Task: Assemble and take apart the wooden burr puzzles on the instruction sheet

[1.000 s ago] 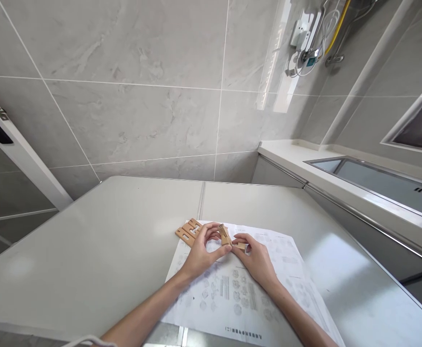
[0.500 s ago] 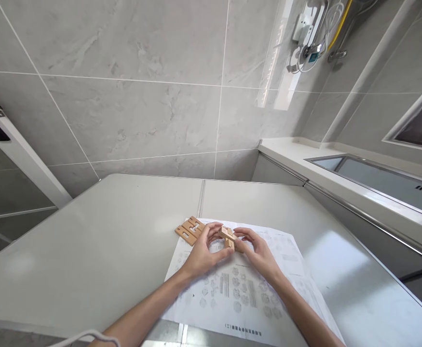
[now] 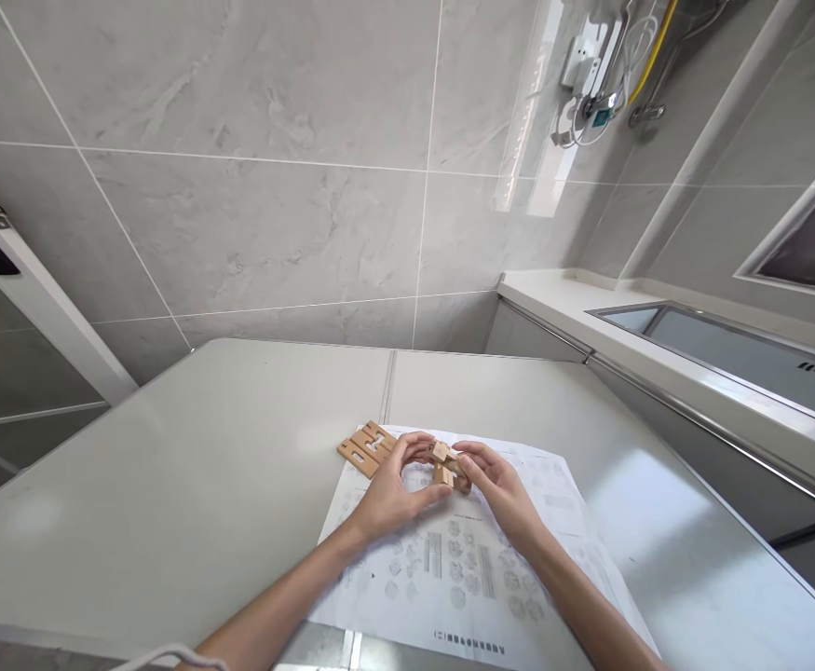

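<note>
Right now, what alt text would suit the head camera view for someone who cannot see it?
The left hand and right hand together hold small wooden pieces above a printed sheet on a grey table. Flat wooden slats lie at the sheet's far left corner, below a tiled wall.

A single camera rides on the person's head and looks forward and down across the bench (image 3: 204, 485) toward the tiled wall (image 3: 274, 214) at the far side. Both forearms enter from the near edge. The left hand (image 3: 386, 489) and right hand (image 3: 501, 494) meet on the wooden pieces (image 3: 445, 463) low in the middle, fairly close. The wide lens bends the edges, and a sink counter (image 3: 658, 345) runs off to the right.
</note>
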Demonstrator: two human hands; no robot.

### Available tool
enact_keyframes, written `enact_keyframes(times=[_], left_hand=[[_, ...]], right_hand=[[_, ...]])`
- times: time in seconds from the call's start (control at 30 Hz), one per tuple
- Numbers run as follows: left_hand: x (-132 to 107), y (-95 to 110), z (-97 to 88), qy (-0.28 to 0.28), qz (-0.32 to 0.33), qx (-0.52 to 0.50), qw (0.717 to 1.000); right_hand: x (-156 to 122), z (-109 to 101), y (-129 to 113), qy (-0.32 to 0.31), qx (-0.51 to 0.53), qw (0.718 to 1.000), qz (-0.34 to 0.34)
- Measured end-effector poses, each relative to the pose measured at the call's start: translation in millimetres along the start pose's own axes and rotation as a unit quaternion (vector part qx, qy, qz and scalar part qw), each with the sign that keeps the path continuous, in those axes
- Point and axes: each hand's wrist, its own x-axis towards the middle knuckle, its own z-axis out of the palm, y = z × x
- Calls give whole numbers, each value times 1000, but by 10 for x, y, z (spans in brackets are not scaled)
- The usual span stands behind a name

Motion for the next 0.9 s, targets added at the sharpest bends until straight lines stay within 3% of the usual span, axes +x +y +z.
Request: enact_keyframes(times=[0.3, 0.43, 0.53, 0.7, 0.9], left_hand=[[23, 17, -52, 28, 23, 113, 993], [16, 1, -106, 70, 50, 225, 971], [-8, -27, -85, 83, 79, 299, 947], [-34, -100, -15, 54, 104, 386, 915], [-66, -165, 21, 27, 96, 395, 913]], right_hand=[[38, -35, 63, 21, -35, 999, -8], [33, -48, 53, 63, -57, 996, -11], [25, -34, 67, 105, -155, 982, -20], [23, -28, 120, 146, -258, 955, -23], [21, -44, 143, 138, -340, 930, -32]])
